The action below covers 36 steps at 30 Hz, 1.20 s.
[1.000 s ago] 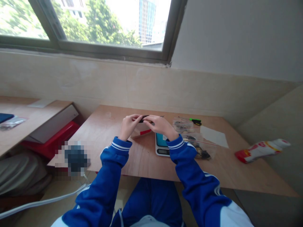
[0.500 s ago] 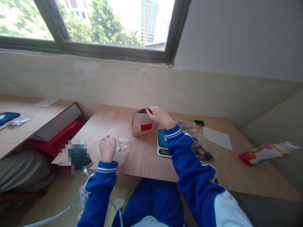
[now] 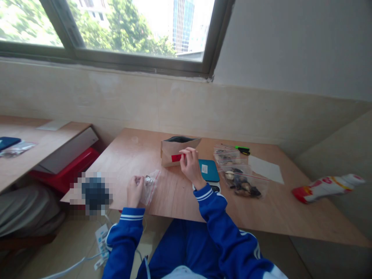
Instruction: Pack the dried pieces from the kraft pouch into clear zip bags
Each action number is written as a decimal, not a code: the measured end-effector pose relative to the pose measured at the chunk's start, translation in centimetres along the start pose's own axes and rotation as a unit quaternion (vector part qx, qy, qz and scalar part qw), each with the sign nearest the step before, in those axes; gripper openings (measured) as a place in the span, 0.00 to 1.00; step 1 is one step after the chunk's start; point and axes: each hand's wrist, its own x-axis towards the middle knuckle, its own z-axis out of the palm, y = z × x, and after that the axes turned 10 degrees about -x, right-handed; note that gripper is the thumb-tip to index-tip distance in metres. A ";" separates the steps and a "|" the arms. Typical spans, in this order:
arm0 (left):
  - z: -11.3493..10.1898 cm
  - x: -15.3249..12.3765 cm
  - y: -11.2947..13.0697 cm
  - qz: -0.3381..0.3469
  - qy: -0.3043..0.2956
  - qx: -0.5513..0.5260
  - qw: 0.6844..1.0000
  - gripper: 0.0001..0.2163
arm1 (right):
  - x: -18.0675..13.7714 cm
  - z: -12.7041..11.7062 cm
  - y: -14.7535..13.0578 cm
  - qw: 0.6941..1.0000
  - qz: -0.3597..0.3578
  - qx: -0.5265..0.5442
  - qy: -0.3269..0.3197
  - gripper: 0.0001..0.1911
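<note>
A kraft paper bag [image 3: 168, 152] with a red label stands upright on the table, its dark mouth open. My right hand [image 3: 192, 164] is in front of the bag's right side, fingers bent and drawn together near the label; anything between the fingertips is too small to tell. Beneath and beside this wrist lies a teal-topped kitchen scale [image 3: 209, 170], its display partly covered. My left hand [image 3: 135, 192] has curled fingers at the left edge of a clear zip bag [image 3: 150, 190] with small shiny pieces in it. What the left fingertips hold is hidden.
Several zip bags of dark dried pieces [image 3: 247, 188] lie right of the scale, near a green-and-black tool [image 3: 242, 150] and a white paper sheet [image 3: 266, 169]. A red-and-white bottle [image 3: 325, 188] lies farther right. A power strip [image 3: 101, 240] with cables is below the table's left edge.
My right hand has come away from the paper bag's mouth, down and toward me, uncovering the opening. The left hand has shifted slightly right and down, its fingers curling by the zip bag.
</note>
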 end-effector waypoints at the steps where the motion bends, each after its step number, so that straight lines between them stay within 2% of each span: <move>1: 0.1 -0.1 0.0 0.006 -0.006 -0.019 1.000 0.13 | 0.0 0.5 0.3 1.000 -0.001 -0.006 -0.013 0.12; 5: 0.3 -1.0 0.5 0.028 -0.001 -0.111 0.993 0.15 | 1.7 1.4 1.3 0.999 0.006 0.021 -0.036 0.12; 8: 0.5 -1.9 1.7 0.037 0.012 -0.212 0.977 0.15 | 1.8 1.1 0.5 0.987 0.020 0.133 -0.086 0.09; 12: 1.2 -3.1 3.6 0.061 0.012 -0.261 0.963 0.14 | -1.2 0.7 -2.1 0.934 0.049 0.287 -0.208 0.04; 14: 1.9 -3.7 4.2 0.069 0.002 -0.269 0.961 0.14 | -3.0 0.9 -3.0 0.912 0.082 0.330 -0.231 0.03; 17: 3.0 -4.3 4.6 0.069 -0.001 -0.258 0.964 0.15 | -4.8 1.6 -3.5 0.906 0.112 0.334 -0.233 0.03; 20: 4.1 -4.7 4.9 0.076 0.004 -0.241 0.968 0.15 | -5.4 2.1 -3.0 0.902 0.108 0.327 -0.262 0.11; 23: 4.7 -4.8 5.3 0.075 -0.021 -0.250 0.965 0.16 | -5.6 2.3 -2.4 0.887 0.088 0.348 -0.291 0.23; 25: 4.9 -4.8 5.4 0.060 -0.027 -0.247 0.967 0.17 | -5.7 2.2 -2.2 0.883 0.067 0.355 -0.300 0.21; 27: 5.0 -4.7 5.6 0.047 -0.001 -0.226 0.973 0.18 | -5.8 2.1 -2.1 0.881 0.062 0.355 -0.307 0.15; 30: 5.1 -4.6 5.8 0.028 0.044 -0.202 0.978 0.19 | -6.3 2.1 -1.9 0.879 0.103 0.353 -0.303 0.10; 32: 5.1 -4.6 5.8 0.007 0.043 -0.209 0.977 0.20 | -6.8 2.3 -1.7 0.880 0.138 0.352 -0.288 0.09; 36: 4.7 -3.3 4.8 -0.012 0.083 -0.154 0.985 0.20 | -6.7 2.1 -0.7 0.892 0.182 0.347 -0.227 0.10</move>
